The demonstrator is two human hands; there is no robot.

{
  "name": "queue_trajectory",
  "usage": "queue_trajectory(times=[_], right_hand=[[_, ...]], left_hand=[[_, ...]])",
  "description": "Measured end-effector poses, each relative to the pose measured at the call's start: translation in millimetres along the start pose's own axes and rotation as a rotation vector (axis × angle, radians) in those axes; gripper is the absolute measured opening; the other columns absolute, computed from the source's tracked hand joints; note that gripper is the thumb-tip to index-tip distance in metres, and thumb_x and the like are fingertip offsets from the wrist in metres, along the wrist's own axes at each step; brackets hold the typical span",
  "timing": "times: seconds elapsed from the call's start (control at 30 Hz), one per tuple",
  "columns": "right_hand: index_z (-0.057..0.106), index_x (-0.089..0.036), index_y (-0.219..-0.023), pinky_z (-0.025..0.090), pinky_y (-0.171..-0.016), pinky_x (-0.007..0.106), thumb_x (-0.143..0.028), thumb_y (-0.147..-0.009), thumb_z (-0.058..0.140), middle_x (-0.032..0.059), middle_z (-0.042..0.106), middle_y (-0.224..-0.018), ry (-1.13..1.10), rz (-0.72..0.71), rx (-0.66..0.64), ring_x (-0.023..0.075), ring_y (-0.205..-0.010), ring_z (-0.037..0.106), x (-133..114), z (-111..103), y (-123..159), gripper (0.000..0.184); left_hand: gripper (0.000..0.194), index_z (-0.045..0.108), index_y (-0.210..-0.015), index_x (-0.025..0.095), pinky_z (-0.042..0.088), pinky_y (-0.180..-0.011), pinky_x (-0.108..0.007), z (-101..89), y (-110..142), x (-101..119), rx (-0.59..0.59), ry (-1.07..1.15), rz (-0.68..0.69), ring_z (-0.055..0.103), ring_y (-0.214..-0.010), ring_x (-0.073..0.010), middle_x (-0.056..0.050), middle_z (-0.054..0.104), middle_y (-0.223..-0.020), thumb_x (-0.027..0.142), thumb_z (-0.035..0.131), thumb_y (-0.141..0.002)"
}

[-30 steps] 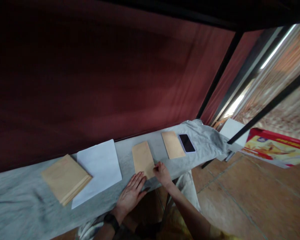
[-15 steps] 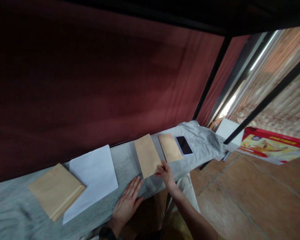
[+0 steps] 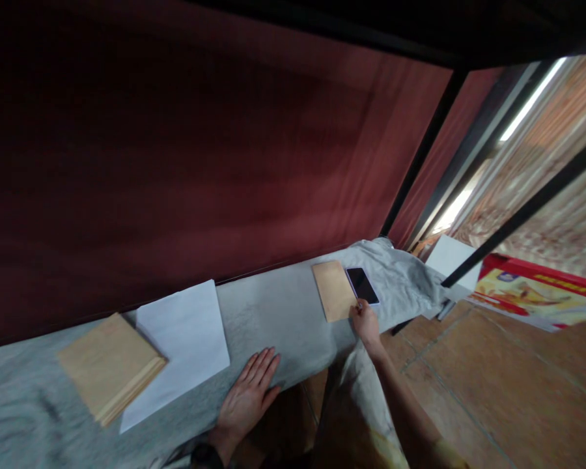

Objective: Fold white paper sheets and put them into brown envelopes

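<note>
My right hand is closed in a pinch at the near right corner of a brown paper envelope, which lies on the cloth-covered bench. Only one envelope outline shows there; any other beneath it is hidden. Just right of it is a phone with a dark screen, close to my fingertips. My left hand rests palm down at the front edge of the bench, fingers stretched out, holding nothing.
At the left, a stack of brown envelopes overlaps white paper sheets. A dark red panel rises behind the bench. Black metal posts stand to the right, with a red and yellow box on the tiled floor.
My right hand has carried the middle envelope rightward onto the one beside the phone. My left hand has come off that envelope and now lies on the bench cloth.
</note>
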State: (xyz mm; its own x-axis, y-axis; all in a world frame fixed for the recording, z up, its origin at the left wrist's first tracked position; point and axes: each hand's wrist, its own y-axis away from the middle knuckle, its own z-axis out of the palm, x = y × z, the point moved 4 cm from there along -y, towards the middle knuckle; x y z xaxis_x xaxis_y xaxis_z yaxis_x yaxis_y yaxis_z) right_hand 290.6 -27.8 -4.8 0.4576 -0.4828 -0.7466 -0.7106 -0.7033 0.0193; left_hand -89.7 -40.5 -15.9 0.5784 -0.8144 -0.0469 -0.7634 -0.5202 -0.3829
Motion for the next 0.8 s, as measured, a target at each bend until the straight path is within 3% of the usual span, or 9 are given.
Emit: queue_trajectory(times=[0.13, 0.3, 0.5, 0.67, 0.8], right_hand=[[0.057, -0.015, -0.128, 0.051, -0.076, 0.033, -0.030, -0.099, 0.049, 0.0143, 0.073, -0.098, 0.338, -0.016, 0.020, 0.0260, -0.089, 0.072, -3, -1, 3, 0.034], [0.057, -0.013, -0.124, 0.051, -0.070, 0.032, -0.035, -0.103, 0.043, 0.0170, 0.072, -0.103, 0.613, -0.093, 0.066, 0.0258, -0.082, 0.073, -13, -3, 5, 0.033], [0.056, -0.011, -0.124, 0.050, -0.064, 0.031, -0.044, -0.104, 0.041, 0.0192, 0.070, -0.105, 0.619, -0.216, 0.081, 0.0249, -0.078, 0.071, -16, 2, 26, 0.041], [0.062, -0.016, -0.115, 0.049, -0.076, 0.029, -0.033, -0.102, 0.046, 0.0133, 0.067, -0.109, 0.517, -0.429, -0.066, 0.0226, -0.093, 0.067, -25, 24, 49, 0.027], [0.065, -0.017, -0.116, 0.047, -0.082, 0.028, -0.025, -0.100, 0.046, 0.0112, 0.066, -0.108, 0.535, -0.431, -0.069, 0.0204, -0.094, 0.065, -25, 32, 53, 0.026]], left_hand=[[0.057, 0.038, -0.156, 0.024, 0.048, -0.112, -0.041, -0.8, 0, 1, -0.006, 0.002, -0.004, 0.053, -0.138, -0.0226, -0.006, 0.051, -0.154, 0.044, 0.044, -0.103], [0.056, 0.040, -0.154, 0.022, 0.048, -0.113, -0.041, 0.1, 0, 1, -0.019, -0.004, -0.010, 0.051, -0.139, -0.0229, -0.007, 0.050, -0.155, 0.042, 0.046, -0.103], [0.058, 0.039, -0.155, 0.022, 0.048, -0.112, -0.042, 3.9, 2, 0, -0.061, -0.030, -0.004, 0.050, -0.140, -0.0234, -0.007, 0.047, -0.157, 0.043, 0.048, -0.101], [0.058, 0.037, -0.156, 0.024, 0.047, -0.114, -0.043, 2.4, 1, 0, -0.078, -0.007, -0.016, 0.050, -0.141, -0.0237, -0.007, 0.047, -0.157, 0.043, 0.048, -0.101], [0.057, 0.038, -0.155, 0.025, 0.045, -0.115, -0.042, 0.6, 1, 1, -0.069, 0.025, -0.031, 0.050, -0.140, -0.0228, -0.006, 0.048, -0.156, 0.043, 0.046, -0.102]])
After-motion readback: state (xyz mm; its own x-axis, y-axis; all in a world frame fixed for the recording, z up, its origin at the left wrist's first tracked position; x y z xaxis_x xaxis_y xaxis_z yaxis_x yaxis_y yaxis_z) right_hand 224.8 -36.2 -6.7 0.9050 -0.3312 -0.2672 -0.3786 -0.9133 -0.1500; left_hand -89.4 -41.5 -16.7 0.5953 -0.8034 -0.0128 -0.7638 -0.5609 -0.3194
